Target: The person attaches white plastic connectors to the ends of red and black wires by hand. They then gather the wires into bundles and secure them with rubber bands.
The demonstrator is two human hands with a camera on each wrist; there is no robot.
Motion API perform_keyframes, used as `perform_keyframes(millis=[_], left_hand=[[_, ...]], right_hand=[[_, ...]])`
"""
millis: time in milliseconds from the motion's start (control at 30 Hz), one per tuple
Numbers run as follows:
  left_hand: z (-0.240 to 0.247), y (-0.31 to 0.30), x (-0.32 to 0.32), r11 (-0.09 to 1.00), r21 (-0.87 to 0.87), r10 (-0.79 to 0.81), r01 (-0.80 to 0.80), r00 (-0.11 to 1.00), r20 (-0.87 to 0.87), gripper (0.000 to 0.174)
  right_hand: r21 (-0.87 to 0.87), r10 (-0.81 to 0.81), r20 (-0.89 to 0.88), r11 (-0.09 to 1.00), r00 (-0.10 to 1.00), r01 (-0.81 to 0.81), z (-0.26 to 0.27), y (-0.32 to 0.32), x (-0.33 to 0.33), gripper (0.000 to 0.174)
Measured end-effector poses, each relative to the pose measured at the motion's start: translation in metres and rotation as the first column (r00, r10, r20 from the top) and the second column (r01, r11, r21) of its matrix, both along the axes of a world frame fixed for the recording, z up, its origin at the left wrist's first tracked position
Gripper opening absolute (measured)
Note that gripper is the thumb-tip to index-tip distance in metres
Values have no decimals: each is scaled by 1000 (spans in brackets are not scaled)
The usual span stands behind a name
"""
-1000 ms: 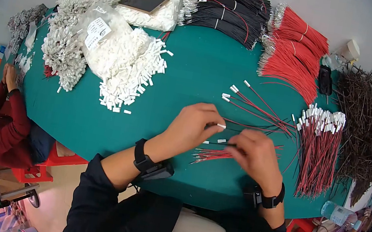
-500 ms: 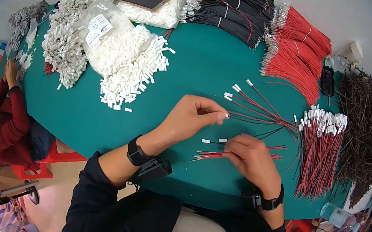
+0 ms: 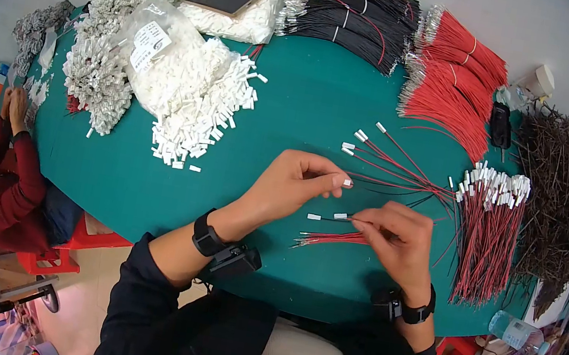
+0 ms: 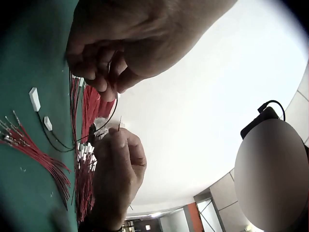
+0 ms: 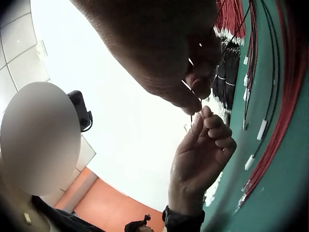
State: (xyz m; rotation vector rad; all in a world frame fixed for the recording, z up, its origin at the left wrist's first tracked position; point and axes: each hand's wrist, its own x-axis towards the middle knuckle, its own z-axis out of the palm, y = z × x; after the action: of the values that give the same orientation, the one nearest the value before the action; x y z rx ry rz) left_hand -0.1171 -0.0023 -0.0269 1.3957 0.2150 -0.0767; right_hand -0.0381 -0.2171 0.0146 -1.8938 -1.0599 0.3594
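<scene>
In the head view my left hand [image 3: 294, 185] pinches a small white connector housing [image 3: 348, 184] between thumb and forefinger, and a black wire runs off it to the right. A short way to the right, my right hand [image 3: 401, 238] holds a thin wire with thumb and fingertips; its bare metal tip [image 4: 119, 122] sticks up in the left wrist view. Under the right hand lie loose red wires [image 3: 323, 240] with metal ends. Two white connectors, a left one [image 3: 314, 217] and a right one [image 3: 340, 216], lie on black wires just above them.
White housings [image 3: 190, 113] spill from a bag at the left. Black wire bundles [image 3: 349, 15] and red wire bundles [image 3: 452, 78] lie at the back. Wired connectors [image 3: 486, 234] are stacked at the right, beside a dark tangled heap [image 3: 560, 193]. Another person [image 3: 2, 198] sits at far left.
The right hand has gone from beside the left hand down to the red wires, then shifted slightly right with a wire. The left hand keeps hold of the connector, almost still.
</scene>
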Motion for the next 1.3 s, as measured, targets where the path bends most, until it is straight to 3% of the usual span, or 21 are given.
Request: perform_keyframes(millis=[133,267,333,433,1300], left_hand=[[1,-1,0,1000,13,-15,15,1000,-1,26],[3,-3,-1,999,20,-34,34,999,-12,24],[3,-3,-1,999,12,-44,44,999,-10,23],[3,-5,-2,998,1,-60,60,998,-4,22],[2,-7,-3,997,-20,-75,75,997,-7,20]], right_hand=[[114,-171,36,979,985,166,-3,2,0,11],[83,-251,74,966,965,245,0,2,-1,12],[183,-286,197,951,938,251,-5,3,0,14],[202,-284,306,952,909,230,-7,2,3,17],[172,-226,489,972,842,161,-5,6,2,19]])
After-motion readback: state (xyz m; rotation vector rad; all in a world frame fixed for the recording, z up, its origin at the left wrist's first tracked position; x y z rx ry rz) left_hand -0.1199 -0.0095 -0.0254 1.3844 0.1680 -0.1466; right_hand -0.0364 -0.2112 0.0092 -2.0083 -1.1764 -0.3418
